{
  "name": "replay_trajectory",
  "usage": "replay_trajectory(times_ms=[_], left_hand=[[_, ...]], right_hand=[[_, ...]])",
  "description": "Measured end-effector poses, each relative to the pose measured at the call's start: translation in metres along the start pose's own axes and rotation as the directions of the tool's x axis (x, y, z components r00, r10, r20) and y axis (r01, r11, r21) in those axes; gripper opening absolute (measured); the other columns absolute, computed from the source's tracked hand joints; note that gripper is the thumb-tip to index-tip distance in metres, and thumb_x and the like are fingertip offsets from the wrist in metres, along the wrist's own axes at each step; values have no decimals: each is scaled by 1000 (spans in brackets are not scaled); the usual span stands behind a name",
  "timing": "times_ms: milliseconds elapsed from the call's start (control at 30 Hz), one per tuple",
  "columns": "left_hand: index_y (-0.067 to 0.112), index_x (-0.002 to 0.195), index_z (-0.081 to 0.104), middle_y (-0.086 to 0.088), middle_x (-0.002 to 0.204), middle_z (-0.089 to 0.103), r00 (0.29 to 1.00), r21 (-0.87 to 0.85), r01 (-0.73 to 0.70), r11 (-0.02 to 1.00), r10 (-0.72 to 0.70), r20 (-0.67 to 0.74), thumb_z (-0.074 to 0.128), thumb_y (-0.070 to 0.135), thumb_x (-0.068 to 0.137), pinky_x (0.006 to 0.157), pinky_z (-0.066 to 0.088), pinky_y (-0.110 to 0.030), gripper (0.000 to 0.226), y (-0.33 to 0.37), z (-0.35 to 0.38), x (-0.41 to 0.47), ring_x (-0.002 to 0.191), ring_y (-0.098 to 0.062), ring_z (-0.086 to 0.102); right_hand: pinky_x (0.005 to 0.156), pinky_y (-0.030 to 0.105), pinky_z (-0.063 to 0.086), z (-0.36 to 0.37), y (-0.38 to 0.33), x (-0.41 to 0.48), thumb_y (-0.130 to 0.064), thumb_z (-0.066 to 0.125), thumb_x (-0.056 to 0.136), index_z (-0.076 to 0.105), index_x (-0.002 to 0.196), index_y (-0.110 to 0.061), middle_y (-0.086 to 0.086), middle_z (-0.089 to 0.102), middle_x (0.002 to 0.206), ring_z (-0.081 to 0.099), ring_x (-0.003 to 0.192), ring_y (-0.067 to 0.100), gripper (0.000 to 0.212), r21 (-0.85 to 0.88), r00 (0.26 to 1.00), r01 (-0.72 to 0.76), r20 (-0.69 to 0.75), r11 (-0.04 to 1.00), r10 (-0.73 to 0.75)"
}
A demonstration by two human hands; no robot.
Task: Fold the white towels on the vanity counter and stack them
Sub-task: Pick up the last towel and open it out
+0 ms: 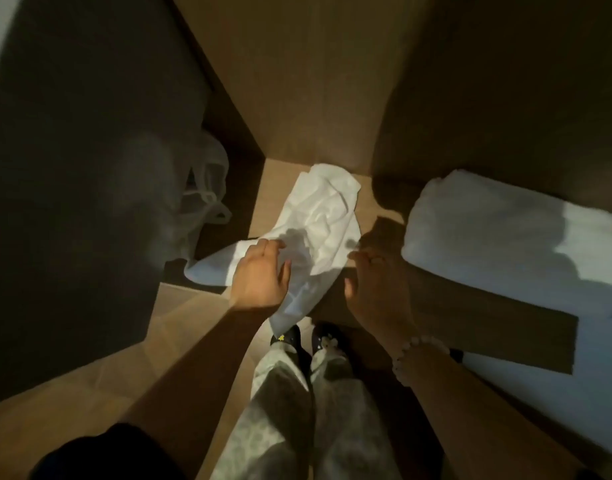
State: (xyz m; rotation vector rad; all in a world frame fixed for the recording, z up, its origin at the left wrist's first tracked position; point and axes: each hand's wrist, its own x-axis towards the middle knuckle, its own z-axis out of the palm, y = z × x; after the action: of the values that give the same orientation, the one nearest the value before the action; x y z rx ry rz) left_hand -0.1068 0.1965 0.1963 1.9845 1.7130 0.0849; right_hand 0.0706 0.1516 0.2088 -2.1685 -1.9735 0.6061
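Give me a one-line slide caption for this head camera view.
Left hand on a crumpled white towel on the wooden surface, right hand open beside it in shadow.

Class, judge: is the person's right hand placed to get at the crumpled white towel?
Probably yes: the right hand hovers beside the near edge of the towel, with nothing visible between them.

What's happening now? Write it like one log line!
step: folding not begun | white towel: crumpled on wood surface | left hand: on towel, grip unclear | right hand: beside towel's edge, grip unclear

a bedroom or hotel room: white pillow on a bed, wood-panelled walls.
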Motion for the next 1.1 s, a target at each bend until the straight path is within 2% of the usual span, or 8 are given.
replay_trajectory(times_ms=[167, 300, 433, 600, 767, 833, 1033, 1100], left_hand=[[7, 132, 43, -13, 131, 46, 998, 157, 20, 987, -29, 53, 61, 36, 85, 101, 34, -39, 58, -31, 42, 22, 121, -30, 43], [7, 138, 35, -12, 140, 37, 997, 171, 27, 985, -38, 61, 72, 60, 65, 113, 21, -49, 97, -55, 77, 43, 132, -31, 32], [11, 137, 34, -16, 135, 44, 996, 244, -55, 968, 37, 77, 76, 67, 53, 100, 39, -52, 109, -70, 111, 55, 121, -34, 46], [11, 123, 51, -15, 117, 59, 998, 333, -51, 942, 57, -9, 81, 61, 51, 84, 47, -44, 92, -77, 123, 62, 97, -33, 60], [8, 96, 53, -9, 83, 62, 996, 411, -45, 911, 71, -48, 88, 32, 51, 65, 51, -35, 62, -68, 120, 62, 71, -27, 62], [9, 92, 44, -7, 77, 60, 991, 427, -72, 901, 112, -69, 87, 29, 52, 59, 51, -34, 62, -64, 116, 59, 66, -25, 61], [8, 94, 44, -7, 74, 59, 988, 393, -88, 915, 130, -83, 54, 15, 70, 56, 49, -32, 27, -28, 78, 43, 62, -25, 59], [10, 92, 44, -7, 73, 59, 991, 311, -107, 944, 126, -41, 46, 16, 72, 54, 48, -33, 20, -7, 51, 33, 61, -27, 59]], right_hand=[[102, 39, 38, 49, 8, 35, -13, 62, 84, 30, 144, -8, 15, 37, 145, 33, 133, 29, 68, -90, 979, 3, 205, 996, 16], [115, 40, 22, 89, 9, 73, -26, 66, 82, -3, 150, -19, 8, -1, 158, -2, 145, 28, 97, -130, 939, 96, 340, 987, -47], [114, 43, 21, 121, 13, 94, -25, 67, 82, 8, 150, -21, 8, -2, 158, -9, 145, 32, 90, -137, 935, 134, 346, 981, -80], [113, 45, 22, 149, 15, 97, -21, 63, 85, 33, 142, -18, 10, 24, 153, 9, 144, 36, 64, -189, 966, 147, 239, 971, -99], [118, 44, 12, 136, 12, 102, -15, 47, 93, 25, 144, -7, 14, 34, 145, 23, 139, 28, 56, -282, 942, 266, 279, 922, -186], [112, 41, 27, 125, 9, 101, -14, 44, 95, 26, 144, -11, 11, 29, 147, 18, 141, 30, 53, -241, 935, 206, 333, 948, -119], [99, 31, 43, 66, 0, 83, -7, 64, 82, 50, 130, -8, 15, 49, 134, 46, 126, 28, 50, -151, 969, 153, 214, 977, -119], [105, 34, 36, 32, -8, 70, -2, 50, 89, 46, 135, -8, 14, 43, 140, 37, 133, 30, 46, -54, 966, 72, 253, 996, -56]])
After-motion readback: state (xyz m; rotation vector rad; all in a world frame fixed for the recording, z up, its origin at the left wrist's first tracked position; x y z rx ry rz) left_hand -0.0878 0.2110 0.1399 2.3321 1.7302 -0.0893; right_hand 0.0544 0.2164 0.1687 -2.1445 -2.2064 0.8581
